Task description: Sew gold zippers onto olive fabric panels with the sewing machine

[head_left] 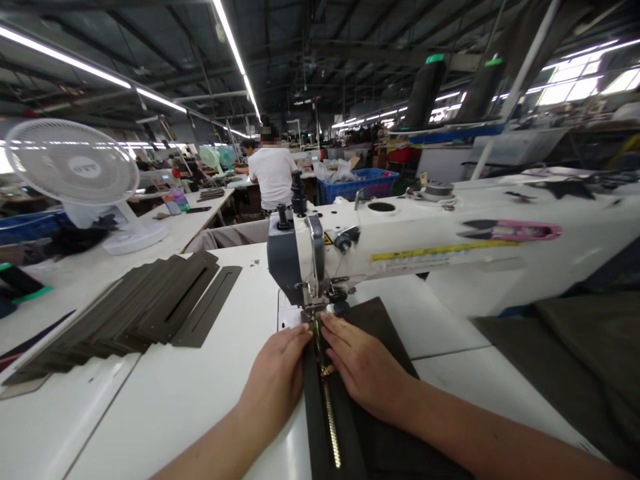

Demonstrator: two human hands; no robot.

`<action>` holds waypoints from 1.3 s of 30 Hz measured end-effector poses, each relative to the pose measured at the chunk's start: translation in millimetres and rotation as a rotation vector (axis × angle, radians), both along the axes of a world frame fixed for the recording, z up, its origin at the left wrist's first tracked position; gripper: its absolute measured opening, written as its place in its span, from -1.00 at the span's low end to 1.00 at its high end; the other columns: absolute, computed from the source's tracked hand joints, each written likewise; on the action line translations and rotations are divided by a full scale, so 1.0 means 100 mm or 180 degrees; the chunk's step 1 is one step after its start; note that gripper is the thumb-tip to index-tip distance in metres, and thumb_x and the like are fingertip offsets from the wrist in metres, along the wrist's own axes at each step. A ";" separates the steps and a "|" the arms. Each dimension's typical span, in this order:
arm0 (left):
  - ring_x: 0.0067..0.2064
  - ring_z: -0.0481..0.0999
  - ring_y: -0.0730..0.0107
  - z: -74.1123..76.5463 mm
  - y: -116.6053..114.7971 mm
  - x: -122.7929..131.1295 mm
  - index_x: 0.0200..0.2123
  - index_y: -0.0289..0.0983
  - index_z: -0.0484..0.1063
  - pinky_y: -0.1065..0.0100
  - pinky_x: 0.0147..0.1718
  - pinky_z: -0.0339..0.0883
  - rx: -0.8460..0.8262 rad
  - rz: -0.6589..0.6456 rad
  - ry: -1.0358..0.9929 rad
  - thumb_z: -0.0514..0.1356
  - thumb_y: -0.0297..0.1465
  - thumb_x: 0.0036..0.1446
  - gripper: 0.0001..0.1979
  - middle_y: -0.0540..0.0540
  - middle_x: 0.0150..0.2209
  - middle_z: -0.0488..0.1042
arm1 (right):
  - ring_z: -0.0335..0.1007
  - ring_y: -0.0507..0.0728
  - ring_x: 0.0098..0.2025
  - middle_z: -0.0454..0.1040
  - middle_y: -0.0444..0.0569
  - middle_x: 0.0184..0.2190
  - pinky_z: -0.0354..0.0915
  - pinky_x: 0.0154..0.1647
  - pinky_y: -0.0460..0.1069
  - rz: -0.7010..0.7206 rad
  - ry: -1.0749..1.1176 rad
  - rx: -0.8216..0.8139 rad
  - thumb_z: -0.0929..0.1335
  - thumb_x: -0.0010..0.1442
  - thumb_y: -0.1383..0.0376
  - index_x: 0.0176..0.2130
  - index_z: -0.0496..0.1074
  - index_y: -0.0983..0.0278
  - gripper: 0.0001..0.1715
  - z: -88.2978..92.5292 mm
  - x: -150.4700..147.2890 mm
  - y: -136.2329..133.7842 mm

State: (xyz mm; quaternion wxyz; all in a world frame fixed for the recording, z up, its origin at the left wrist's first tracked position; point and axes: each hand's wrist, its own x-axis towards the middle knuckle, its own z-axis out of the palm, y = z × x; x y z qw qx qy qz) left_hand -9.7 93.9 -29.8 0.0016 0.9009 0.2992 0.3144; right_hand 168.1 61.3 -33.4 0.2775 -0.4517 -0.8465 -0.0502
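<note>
A dark olive fabric piece (395, 433) lies under the needle area of a white sewing machine (410, 233). A gold-toothed zipper (330, 420) runs lengthwise along it, with a gold slider (327, 370) partway down. My left hand (277, 367) rests at the zipper's left side, fingers pointing forward and their tips on the fabric just before the presser foot (314, 310). On the zipper's right, my right hand (365, 363) lies flat on the fabric with fingers stretched toward the foot. The needle's tip is too small to make out.
Overlapping dark slotted panels (150, 300) lie on the white table (200, 407) at left. Behind them stands a white fan (75, 167). Pink-handled thread snips (520, 230) sit against the machine arm. More dark fabric (575, 373) lies at right. A person (273, 173) is beyond, near a blue basket (357, 187).
</note>
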 end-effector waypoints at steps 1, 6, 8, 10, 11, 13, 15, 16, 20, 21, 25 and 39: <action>-0.07 0.45 0.24 -0.01 0.02 0.00 -0.11 -0.29 0.33 0.19 -0.13 0.41 0.0035 -0.0157 0.0013 -0.03 -0.57 0.10 -0.70 -0.21 -0.11 0.46 | 0.23 0.26 0.08 0.33 0.31 0.00 0.21 0.09 0.14 0.0011 0.0010 -0.0027 0.10 0.18 0.47 -0.03 0.33 0.62 -0.54 0.00 0.01 0.00; -0.09 0.48 0.22 0.01 0.10 0.01 -0.19 -0.29 0.41 0.19 -0.14 0.43 0.0219 -0.0512 0.0164 -0.01 -0.54 0.14 -0.75 -0.20 -0.13 0.49 | 0.17 0.25 0.12 0.30 0.32 0.02 0.15 0.13 0.13 -0.0027 -0.0015 -0.0143 0.11 0.20 0.41 0.00 0.31 0.63 -0.53 0.05 0.03 0.00; -0.10 0.48 0.20 0.04 0.10 0.01 -0.20 -0.30 0.41 0.17 -0.15 0.44 0.0250 -0.0546 0.0260 -0.01 -0.54 0.13 -0.76 -0.21 -0.13 0.49 | 0.16 0.25 0.12 0.29 0.32 0.04 0.12 0.14 0.12 -0.0042 -0.0088 -0.0206 0.12 0.21 0.39 0.01 0.30 0.63 -0.52 0.06 0.04 -0.01; -0.11 0.48 0.19 0.06 0.09 0.02 -0.22 -0.32 0.41 0.15 -0.16 0.44 0.0258 -0.0535 0.0310 0.00 -0.54 0.11 -0.76 -0.23 -0.14 0.49 | 0.14 0.26 0.13 0.27 0.33 0.05 0.11 0.15 0.11 -0.0018 -0.0132 -0.0237 0.13 0.20 0.38 0.01 0.30 0.64 -0.52 0.05 0.05 -0.01; -0.12 0.48 0.18 0.07 0.08 0.03 -0.22 -0.33 0.42 0.15 -0.17 0.44 0.0258 -0.0531 0.0328 0.00 -0.54 0.10 -0.76 -0.24 -0.15 0.49 | 0.14 0.26 0.13 0.27 0.33 0.05 0.11 0.15 0.11 0.0002 -0.0141 -0.0234 0.13 0.20 0.38 0.01 0.30 0.64 -0.52 0.05 0.05 0.00; -0.12 0.48 0.18 0.08 0.07 0.04 -0.22 -0.34 0.42 0.16 -0.17 0.44 0.0237 -0.0513 0.0348 0.00 -0.55 0.09 -0.76 -0.24 -0.16 0.49 | 0.14 0.26 0.13 0.27 0.33 0.05 0.10 0.16 0.11 0.0039 -0.0158 -0.0212 0.13 0.20 0.38 0.02 0.30 0.64 -0.52 0.05 0.06 0.00; -0.11 0.47 0.19 0.08 0.06 0.05 -0.22 -0.34 0.42 0.16 -0.16 0.43 0.0194 -0.0475 0.0374 0.01 -0.56 0.08 -0.76 -0.23 -0.16 0.48 | 0.15 0.27 0.13 0.27 0.32 0.05 0.11 0.15 0.12 0.0067 -0.0179 -0.0185 0.12 0.20 0.39 0.01 0.30 0.64 -0.52 0.05 0.08 0.01; -0.11 0.47 0.18 0.08 0.06 0.06 -0.22 -0.33 0.42 0.16 -0.16 0.43 0.0173 -0.0451 0.0385 0.01 -0.57 0.08 -0.76 -0.23 -0.15 0.48 | 0.16 0.28 0.12 0.28 0.33 0.04 0.12 0.15 0.12 0.0085 -0.0194 -0.0176 0.12 0.20 0.39 0.01 0.30 0.65 -0.52 0.06 0.08 0.02; -0.12 0.47 0.18 0.07 0.07 0.06 -0.22 -0.32 0.42 0.18 -0.17 0.42 0.0133 -0.0400 0.0426 0.00 -0.56 0.09 -0.76 -0.22 -0.15 0.48 | 0.18 0.29 0.10 0.30 0.35 0.03 0.14 0.14 0.12 0.0161 -0.0241 -0.0135 0.10 0.20 0.40 -0.01 0.31 0.67 -0.51 0.06 0.09 0.04; -0.13 0.47 0.18 0.07 0.08 0.06 -0.22 -0.32 0.42 0.18 -0.18 0.43 0.0137 -0.0409 0.0430 0.00 -0.56 0.09 -0.75 -0.22 -0.16 0.48 | 0.18 0.29 0.10 0.30 0.35 0.02 0.13 0.14 0.12 0.0160 -0.0234 -0.0117 0.10 0.20 0.41 -0.01 0.31 0.67 -0.51 0.06 0.09 0.05; -0.22 0.49 0.22 0.07 0.12 0.05 -0.22 -0.30 0.42 0.21 -0.27 0.45 0.0182 -0.0352 0.0442 0.00 -0.55 0.08 -0.74 -0.19 -0.20 0.48 | 0.21 0.26 0.07 0.34 0.30 -0.01 0.16 0.11 0.10 0.0136 -0.0140 -0.0120 0.11 0.19 0.41 -0.03 0.32 0.62 -0.54 0.05 0.08 0.10; -0.14 0.50 0.26 0.13 -0.05 -0.05 -0.20 -0.28 0.41 0.09 -0.06 0.34 0.0212 -0.0587 0.0477 -0.02 -0.56 0.08 -0.73 -0.16 -0.17 0.50 | 0.29 0.17 -0.29 0.41 0.09 -0.35 0.31 -0.25 0.10 0.0174 -0.0347 0.0002 0.22 0.18 0.42 -0.39 0.39 0.40 -0.81 0.14 0.15 -0.08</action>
